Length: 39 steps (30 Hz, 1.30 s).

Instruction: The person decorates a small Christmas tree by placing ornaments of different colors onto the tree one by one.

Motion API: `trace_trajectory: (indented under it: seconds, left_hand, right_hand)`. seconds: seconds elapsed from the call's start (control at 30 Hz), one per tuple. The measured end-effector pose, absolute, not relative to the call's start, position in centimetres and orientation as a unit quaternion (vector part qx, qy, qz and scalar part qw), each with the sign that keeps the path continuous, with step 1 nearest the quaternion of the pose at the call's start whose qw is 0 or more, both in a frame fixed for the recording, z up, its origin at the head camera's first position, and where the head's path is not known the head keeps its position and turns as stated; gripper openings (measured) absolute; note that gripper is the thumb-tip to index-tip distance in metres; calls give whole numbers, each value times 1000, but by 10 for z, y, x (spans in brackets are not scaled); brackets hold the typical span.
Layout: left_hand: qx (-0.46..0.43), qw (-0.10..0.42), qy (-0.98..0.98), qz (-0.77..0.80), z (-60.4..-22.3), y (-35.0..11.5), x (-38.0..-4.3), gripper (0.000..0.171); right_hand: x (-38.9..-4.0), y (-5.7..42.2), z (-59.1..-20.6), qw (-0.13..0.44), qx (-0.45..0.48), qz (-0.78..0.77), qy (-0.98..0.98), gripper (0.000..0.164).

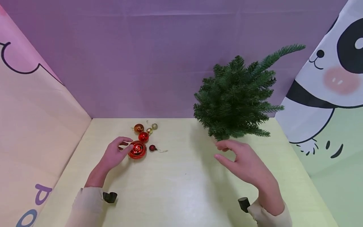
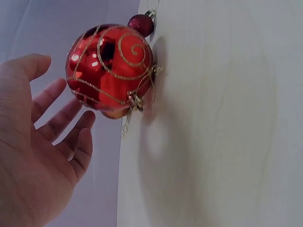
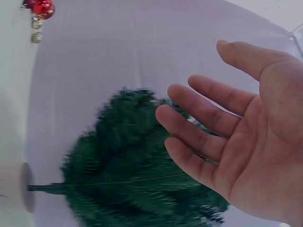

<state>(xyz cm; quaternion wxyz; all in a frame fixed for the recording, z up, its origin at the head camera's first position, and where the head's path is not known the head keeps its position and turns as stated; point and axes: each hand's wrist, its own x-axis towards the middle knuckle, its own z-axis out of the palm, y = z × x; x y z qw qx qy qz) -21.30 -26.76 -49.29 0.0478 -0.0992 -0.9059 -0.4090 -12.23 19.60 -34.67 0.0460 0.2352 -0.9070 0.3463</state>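
My left hand [image 1: 114, 154] is beside a large shiny red Christmas bauble [image 1: 137, 150] with gold glitter swirls. In the left wrist view its loosely bent fingers reach toward the bauble's side; whether a fingertip touches, I cannot tell. My right hand [image 1: 245, 162] is held in front of a small green artificial Christmas tree [image 1: 235, 97], fingers relaxed and nothing in them. The tree stands on a pale round base [image 3: 16, 187], seen in the right wrist view and mostly hidden in the head view.
Around the large bauble lie a smaller red bauble [image 1: 143, 136], an orange-brown one [image 1: 139, 128], a dark red one [image 1: 152, 148] and two little gold ones [image 1: 149, 130]. A purple backdrop [image 1: 141, 63] closes off the table's [image 1: 175, 189] far edge; printed panels stand at both sides.
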Motion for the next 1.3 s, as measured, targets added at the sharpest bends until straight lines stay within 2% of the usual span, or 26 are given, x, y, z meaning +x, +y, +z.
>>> trace_trajectory:
  seconds: [0.27,0.53,0.77,0.83,0.97,1.3]
  left_hand:
    - [-80,2,-907,-414,-490,-279,-216,41]
    - [-71,-26,-898,-433,-487,-285,-218,46]
    - [-60,-51,-877,-474,-492,-289,-219,48]
    - [-60,-53,-876,-476,-494,-288,-219,50]
    - [-58,-53,-875,-478,-495,-287,-218,53]
    - [-54,-65,-873,-481,-499,-287,-217,56]
  right_hand:
    - [-114,205,-312,126,279,314,-899,23]
    - [-110,224,-289,235,251,271,-899,34]
    - [-131,243,-280,364,238,297,-850,38]
    - [-140,249,-279,385,224,306,-842,40]
    - [-160,260,-279,388,195,324,-841,50]
    - [-195,271,-275,333,154,350,-862,69]
